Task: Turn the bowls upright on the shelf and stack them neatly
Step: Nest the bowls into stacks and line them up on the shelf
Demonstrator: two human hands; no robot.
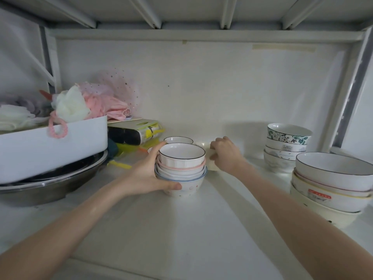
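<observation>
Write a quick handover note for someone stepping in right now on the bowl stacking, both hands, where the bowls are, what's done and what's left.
Left hand: wrapped around the side of the middle stack, steadying it on the shelf.
Right hand: closed on a pale bowl just right of that stack; its orientation is hidden.
Done: middle stack upright and nested; back-right stack and large front-right stack also upright.
Left: deal with the pale bowl, probably onto the middle stack; a single black-rimmed bowl sits upright behind it, unstacked.
</observation>
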